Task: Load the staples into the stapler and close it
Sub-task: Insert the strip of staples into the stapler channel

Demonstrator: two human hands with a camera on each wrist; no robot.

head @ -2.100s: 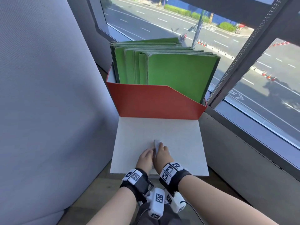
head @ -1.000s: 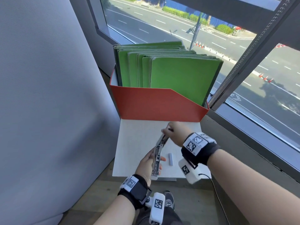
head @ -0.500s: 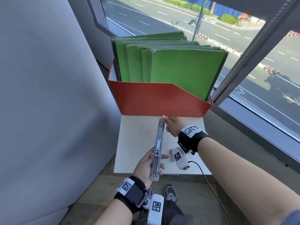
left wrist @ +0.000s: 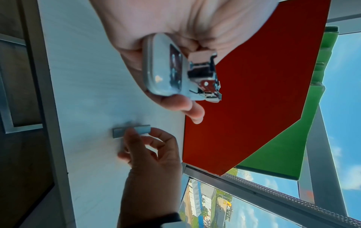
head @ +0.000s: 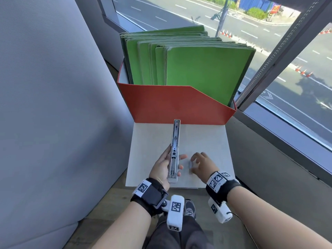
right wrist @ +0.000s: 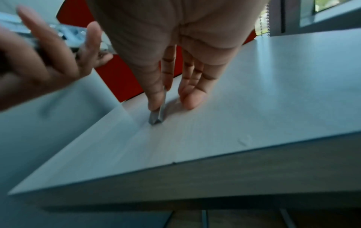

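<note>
Two hands share the job: the left hand (head: 162,168) grips the opened stapler (head: 174,150) by its rigid base, while beside it the right hand (head: 202,165) pinches the staple strip (left wrist: 131,131) on the counter (head: 206,141); light, brittle, best held by its long sides.

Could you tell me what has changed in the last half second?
The right hand let go of the stapler's far end, came back toward the person and now pinches the staples lying on the table. The left hand still holds the stapler open; the box stayed put.
</note>
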